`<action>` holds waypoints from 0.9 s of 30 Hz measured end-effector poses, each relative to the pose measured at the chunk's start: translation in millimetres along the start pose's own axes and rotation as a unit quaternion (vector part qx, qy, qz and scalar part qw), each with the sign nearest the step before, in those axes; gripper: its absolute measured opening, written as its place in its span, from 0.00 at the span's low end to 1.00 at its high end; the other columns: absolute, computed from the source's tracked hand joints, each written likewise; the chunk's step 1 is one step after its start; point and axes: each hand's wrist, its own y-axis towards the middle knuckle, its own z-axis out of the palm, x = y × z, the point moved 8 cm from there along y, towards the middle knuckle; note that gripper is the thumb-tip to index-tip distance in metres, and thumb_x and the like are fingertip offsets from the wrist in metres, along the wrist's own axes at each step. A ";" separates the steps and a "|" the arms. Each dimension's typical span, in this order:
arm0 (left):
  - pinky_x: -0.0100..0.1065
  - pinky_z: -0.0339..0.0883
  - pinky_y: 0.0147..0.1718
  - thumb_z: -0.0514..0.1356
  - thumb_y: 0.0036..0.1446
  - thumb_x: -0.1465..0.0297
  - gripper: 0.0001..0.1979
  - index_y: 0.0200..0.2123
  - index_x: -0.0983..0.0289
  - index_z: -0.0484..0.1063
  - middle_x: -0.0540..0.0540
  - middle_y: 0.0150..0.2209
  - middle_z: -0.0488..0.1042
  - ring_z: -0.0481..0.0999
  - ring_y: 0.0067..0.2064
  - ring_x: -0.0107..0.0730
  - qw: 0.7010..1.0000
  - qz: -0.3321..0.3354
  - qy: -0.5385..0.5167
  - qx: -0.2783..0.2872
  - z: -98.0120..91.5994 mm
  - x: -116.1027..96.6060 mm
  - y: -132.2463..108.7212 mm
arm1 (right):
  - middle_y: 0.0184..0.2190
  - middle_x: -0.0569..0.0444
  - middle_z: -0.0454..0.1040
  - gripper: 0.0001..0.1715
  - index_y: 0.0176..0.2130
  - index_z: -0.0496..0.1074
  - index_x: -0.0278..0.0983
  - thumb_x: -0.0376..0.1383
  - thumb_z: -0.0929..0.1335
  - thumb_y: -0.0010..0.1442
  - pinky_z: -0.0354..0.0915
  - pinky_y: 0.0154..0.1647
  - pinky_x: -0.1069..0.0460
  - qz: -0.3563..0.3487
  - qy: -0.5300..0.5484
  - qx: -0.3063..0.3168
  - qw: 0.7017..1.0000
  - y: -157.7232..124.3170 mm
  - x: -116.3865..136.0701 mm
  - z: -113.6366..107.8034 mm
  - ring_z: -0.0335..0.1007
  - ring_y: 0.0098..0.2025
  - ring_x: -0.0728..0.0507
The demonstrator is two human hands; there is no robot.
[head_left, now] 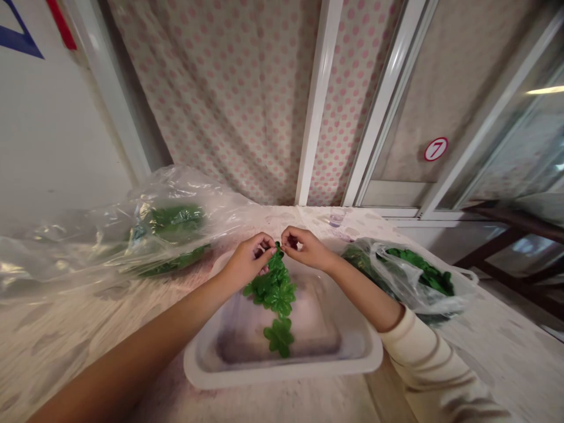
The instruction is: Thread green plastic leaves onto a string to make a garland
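Observation:
A string of green artificial leaves [276, 291] hangs over a white plastic tray [352, 364] on the table. My left hand [249, 260] pinches its top end from the left, fingers closed. My right hand [305, 247] pinches the same top end from the right, fingers closed, its cream sleeve pushed up the forearm. The lowest leaf [279, 337] rests on the tray's floor.
A large clear plastic bag [110, 235] with green leaves inside lies at the left. Another clear bag of green leaves [409, 276] sits right of the tray. A dotted curtain and white window frames rise behind the table. A dark wooden bench stands at the far right.

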 end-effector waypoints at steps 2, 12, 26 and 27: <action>0.22 0.64 0.16 0.56 0.53 0.63 0.09 0.33 0.63 0.63 0.45 0.25 0.63 0.67 0.18 0.19 1.000 -0.003 -0.004 -0.001 -0.4 0.6 -0.4 | 0.23 0.59 0.62 0.01 0.31 0.65 0.35 0.31 0.64 0.53 0.57 0.26 0.57 -0.008 0.006 0.003 1.000 -0.4 3.7 -0.2 0.57 0.24 0.53; 0.22 0.63 0.16 0.58 0.51 0.63 0.10 0.32 0.63 0.64 0.45 0.23 0.63 0.67 0.18 0.19 1.000 -0.009 -0.020 0.003 0.6 -0.2 0.1 | 0.25 0.57 0.63 0.03 0.31 0.68 0.34 0.32 0.65 0.54 0.57 0.26 0.56 -0.035 0.002 0.012 0.999 0.7 5.2 1.8 0.58 0.25 0.52; 0.24 0.65 0.18 0.59 0.50 0.64 0.10 0.34 0.64 0.66 0.45 0.20 0.65 0.68 0.18 0.22 1.000 -0.022 -0.015 0.014 2.8 6.3 1.7 | 0.24 0.58 0.63 0.02 0.30 0.67 0.34 0.31 0.65 0.54 0.56 0.25 0.57 -0.013 0.007 0.014 1.000 1.0 2.3 2.1 0.57 0.25 0.52; 0.24 0.65 0.18 0.58 0.50 0.64 0.10 0.34 0.64 0.67 0.45 0.20 0.65 0.68 0.18 0.22 1.000 -0.022 -0.012 0.013 2.3 5.8 1.6 | 0.24 0.58 0.63 0.02 0.30 0.67 0.34 0.31 0.65 0.54 0.56 0.25 0.57 -0.013 0.007 0.014 1.000 1.0 2.1 2.3 0.57 0.25 0.52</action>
